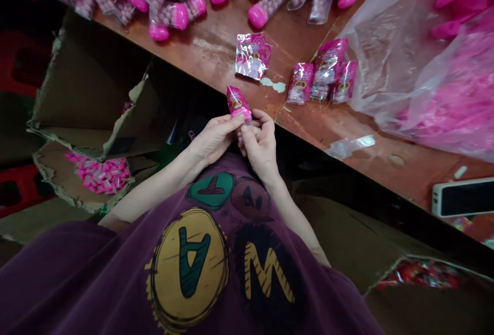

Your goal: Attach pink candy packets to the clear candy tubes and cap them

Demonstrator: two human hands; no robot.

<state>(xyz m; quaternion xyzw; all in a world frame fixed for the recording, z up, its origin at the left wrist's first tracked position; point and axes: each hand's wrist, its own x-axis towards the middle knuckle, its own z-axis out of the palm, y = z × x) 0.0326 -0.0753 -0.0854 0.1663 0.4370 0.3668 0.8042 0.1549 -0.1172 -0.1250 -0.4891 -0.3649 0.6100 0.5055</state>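
Note:
In front of my lap I hold a small clear candy bottle (240, 142) with pink balls inside. A shiny pink printed wrapper (236, 99) covers its far end. My left hand (216, 139) pinches the wrapper's near end with the thumb. My right hand (260, 144) is closed around the bottle's lower part, fingers curled, hiding much of it. Just beyond, on the table edge, lie flat printed wrappers (250, 57). To their right sit several bottles in printed wrappers (322, 72). Many unwrapped pink-capped bottles (266, 8) are heaped along the far side.
A brown table (386, 170) runs diagonally ahead. At right lie a clear plastic bag (432, 83) of pink pieces and a phone (463, 197). Torn cardboard boxes (88, 88) stand at left, with pink-and-clear pieces (102, 175) in the lower one. Another box at lower right holds red wrapped items (422, 275).

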